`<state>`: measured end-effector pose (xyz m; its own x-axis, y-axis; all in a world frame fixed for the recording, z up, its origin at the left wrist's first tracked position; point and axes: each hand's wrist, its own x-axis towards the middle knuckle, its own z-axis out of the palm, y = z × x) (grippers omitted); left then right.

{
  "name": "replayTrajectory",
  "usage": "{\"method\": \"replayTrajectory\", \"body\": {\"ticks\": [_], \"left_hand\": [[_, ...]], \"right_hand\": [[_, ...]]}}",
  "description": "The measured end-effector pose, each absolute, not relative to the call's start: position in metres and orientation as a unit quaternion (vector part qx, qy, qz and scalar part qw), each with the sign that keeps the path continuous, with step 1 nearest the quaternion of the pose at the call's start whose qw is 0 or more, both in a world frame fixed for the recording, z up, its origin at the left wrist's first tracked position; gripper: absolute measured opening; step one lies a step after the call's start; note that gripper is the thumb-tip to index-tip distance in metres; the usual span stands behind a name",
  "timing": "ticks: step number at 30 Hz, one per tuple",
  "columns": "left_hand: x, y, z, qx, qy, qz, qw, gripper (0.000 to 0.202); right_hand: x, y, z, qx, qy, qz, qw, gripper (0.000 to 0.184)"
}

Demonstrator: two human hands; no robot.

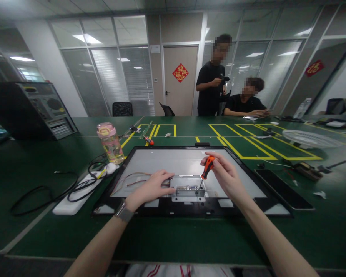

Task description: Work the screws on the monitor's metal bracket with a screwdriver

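Observation:
A flat display panel [150, 154] with a black frame lies on the green table, its grey back facing up. My right hand [225, 173] grips an orange and black screwdriver [208, 166], tilted, with its tip down at the metal bracket [187, 192] in the panel's lower middle. Whether the tip sits in a screw is too small to tell. My left hand [152, 188], a watch [123, 212] on its wrist, lies flat with fingers spread, fingertips on the bracket's left edge. Thin wires [132, 175] run across the panel left of the bracket.
To the left stand a pink-lidded bottle [111, 142], a white power strip [77, 196] with black cables and a computer tower [37, 111]. A dark slab [284, 188] lies right of the panel. Another screwdriver [149, 141] lies behind it. Two people are across the table.

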<state>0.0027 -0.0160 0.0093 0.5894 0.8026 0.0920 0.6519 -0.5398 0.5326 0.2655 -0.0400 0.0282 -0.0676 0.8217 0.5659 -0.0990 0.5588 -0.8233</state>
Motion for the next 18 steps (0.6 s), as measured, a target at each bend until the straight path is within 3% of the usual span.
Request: {"method": "replayTrajectory", "body": {"ticks": [7, 18], "left_hand": [[0.0020, -0.0157, 0.0095, 0.861, 0.424, 0.163, 0.230, 0.054], [0.0000, -0.0131, 0.0064, 0.862, 0.423, 0.158, 0.229, 0.054]], "right_hand": [[0.2648, -0.0427, 0.0323, -0.300, -0.655, 0.347, 0.600, 0.027], [0.2621, -0.0446, 0.0315, -0.366, -0.673, 0.191, 0.614, 0.023]]}}
